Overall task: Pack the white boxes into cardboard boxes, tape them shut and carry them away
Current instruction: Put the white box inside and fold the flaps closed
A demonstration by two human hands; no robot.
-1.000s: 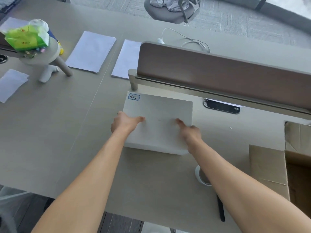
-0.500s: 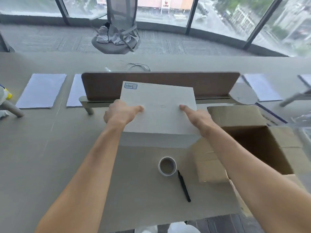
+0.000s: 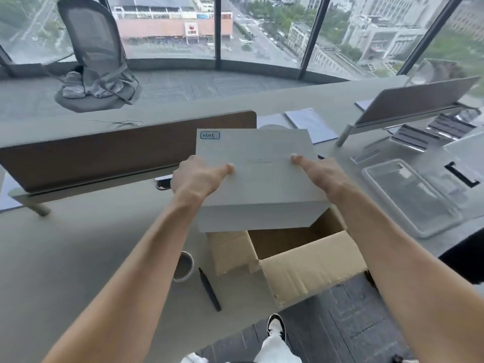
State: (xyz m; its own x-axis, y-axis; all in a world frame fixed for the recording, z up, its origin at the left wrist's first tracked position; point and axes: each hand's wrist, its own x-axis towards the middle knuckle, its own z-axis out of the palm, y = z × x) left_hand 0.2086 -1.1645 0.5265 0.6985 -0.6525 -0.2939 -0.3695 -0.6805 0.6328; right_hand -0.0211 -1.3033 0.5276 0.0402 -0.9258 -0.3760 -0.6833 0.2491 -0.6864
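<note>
The person holds a white box (image 3: 255, 174) up in the air with both hands. The left hand (image 3: 195, 178) grips the box's left side, with the thumb lying flat on top and the other fingers hidden under the edge. The right hand (image 3: 320, 174) grips the right side the same way. One hand on each side keeps the wide box level so it does not tip.

The white box hangs right above the open cardboard box (image 3: 285, 255), and it looks like the box is about to go in. The cardboard box sits at the near edge of the counter (image 3: 65, 247), with one corner sticking out past the edge. Its flaps are folded out and down, so the opening is free. I cannot see the whole inside, so I cannot tell if anything is in it.

A small label (image 3: 209, 135) with writing sits on the far left corner of the white box's top.

A roll of tape (image 3: 183, 265) and a black pen (image 3: 209, 289) lie on the counter just left of the cardboard box. They are near, likely ready for closing and marking it. A clear plastic tray (image 3: 411, 195) lies on the counter to the right.

To go in, the white box likely has to line up with the opening and come straight down.
</note>
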